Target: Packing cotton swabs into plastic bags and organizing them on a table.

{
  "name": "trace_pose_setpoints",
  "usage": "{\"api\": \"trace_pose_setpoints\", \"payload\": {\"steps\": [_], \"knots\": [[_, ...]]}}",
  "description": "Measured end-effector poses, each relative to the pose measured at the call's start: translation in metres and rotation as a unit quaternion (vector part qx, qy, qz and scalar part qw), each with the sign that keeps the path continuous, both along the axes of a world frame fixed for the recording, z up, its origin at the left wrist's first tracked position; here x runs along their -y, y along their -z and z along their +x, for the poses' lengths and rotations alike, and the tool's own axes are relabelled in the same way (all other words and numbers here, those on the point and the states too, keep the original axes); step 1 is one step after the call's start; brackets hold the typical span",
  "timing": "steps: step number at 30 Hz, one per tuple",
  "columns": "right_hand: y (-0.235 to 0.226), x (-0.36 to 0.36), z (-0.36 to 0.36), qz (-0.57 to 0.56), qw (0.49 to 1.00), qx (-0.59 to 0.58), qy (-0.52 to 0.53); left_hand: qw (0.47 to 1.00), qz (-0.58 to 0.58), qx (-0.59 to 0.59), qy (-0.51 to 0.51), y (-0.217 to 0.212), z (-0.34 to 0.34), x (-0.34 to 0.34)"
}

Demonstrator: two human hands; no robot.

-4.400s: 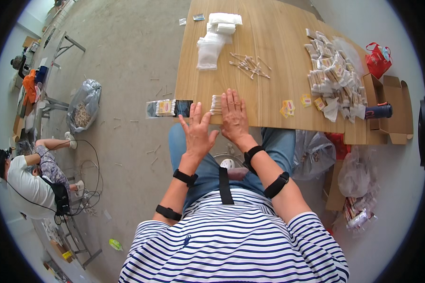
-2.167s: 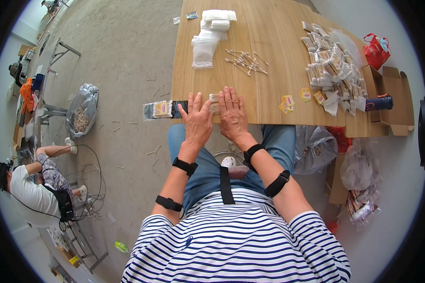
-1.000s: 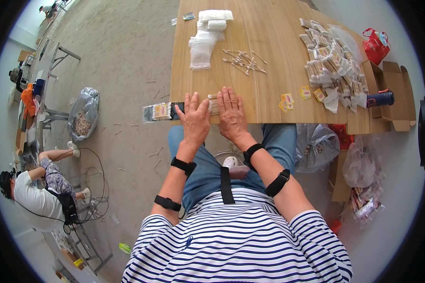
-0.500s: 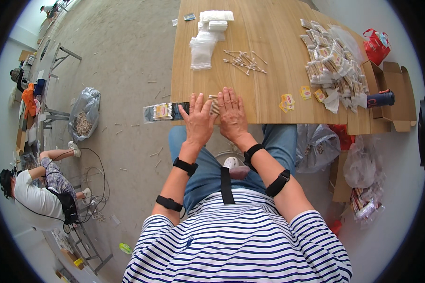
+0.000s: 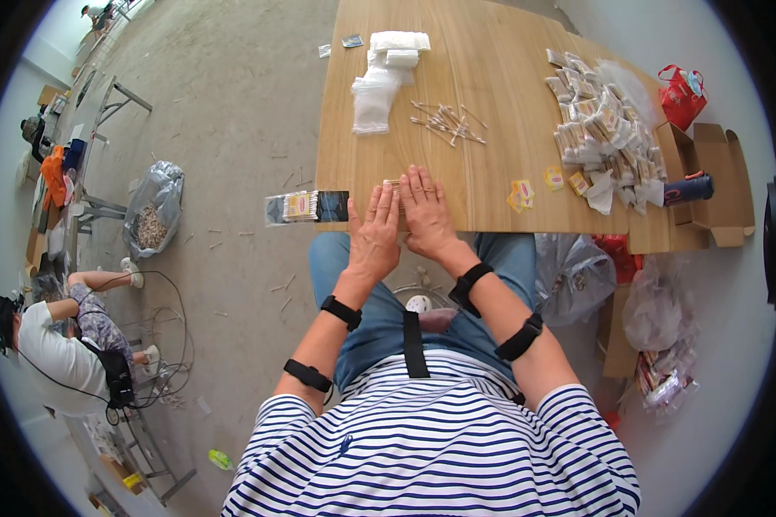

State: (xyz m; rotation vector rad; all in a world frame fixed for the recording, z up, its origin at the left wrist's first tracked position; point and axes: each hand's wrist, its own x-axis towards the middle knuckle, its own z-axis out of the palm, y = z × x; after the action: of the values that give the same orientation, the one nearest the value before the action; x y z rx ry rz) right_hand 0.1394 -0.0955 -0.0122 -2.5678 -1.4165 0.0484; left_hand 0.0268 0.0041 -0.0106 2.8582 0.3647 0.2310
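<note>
My left hand (image 5: 374, 234) and my right hand (image 5: 426, 212) lie side by side at the table's front edge, palms down, with fingers stretched out. Between and beneath them a row of cotton swabs (image 5: 394, 183) shows only in part; most of it is hidden. Left of my left hand, a clear bag of cotton swabs with a yellow card (image 5: 300, 206) sticks out past the table's left edge, a black piece (image 5: 333, 206) at its right end. Loose cotton swabs (image 5: 447, 123) lie scattered farther back. Small yellow cards (image 5: 521, 195) lie to the right of my right hand.
Clear empty bags (image 5: 373, 103) are stacked at the back of the table (image 5: 500, 95). A heap of packed swab bags (image 5: 599, 121) covers its right side, beside an open carton (image 5: 720, 172) and dark bottle (image 5: 689, 189). Another person (image 5: 60, 353) sits at the left.
My left hand's fingers have drawn together and moved in closer to my right hand, covering more of the swabs. The view has shifted slightly.
</note>
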Motion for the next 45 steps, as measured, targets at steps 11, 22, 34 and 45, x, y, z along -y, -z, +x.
{"api": "trace_pose_setpoints", "payload": {"steps": [11,22,34,45], "knots": [[-0.010,-0.034,0.051,0.130,0.981,-0.126,0.071,1.000,0.001,0.008,-0.001,0.001,-0.001,0.001],[-0.004,-0.041,0.082,0.106,0.993,0.050,-0.005,1.000,-0.023,0.007,-0.007,-0.004,-0.003,0.001],[-0.015,0.008,0.065,0.199,0.973,-0.113,-0.025,1.000,-0.013,0.006,-0.014,0.000,-0.002,0.001],[0.008,0.009,-0.002,0.012,1.000,-0.011,-0.013,0.998,-0.049,0.020,-0.046,0.008,-0.008,-0.002]]}}
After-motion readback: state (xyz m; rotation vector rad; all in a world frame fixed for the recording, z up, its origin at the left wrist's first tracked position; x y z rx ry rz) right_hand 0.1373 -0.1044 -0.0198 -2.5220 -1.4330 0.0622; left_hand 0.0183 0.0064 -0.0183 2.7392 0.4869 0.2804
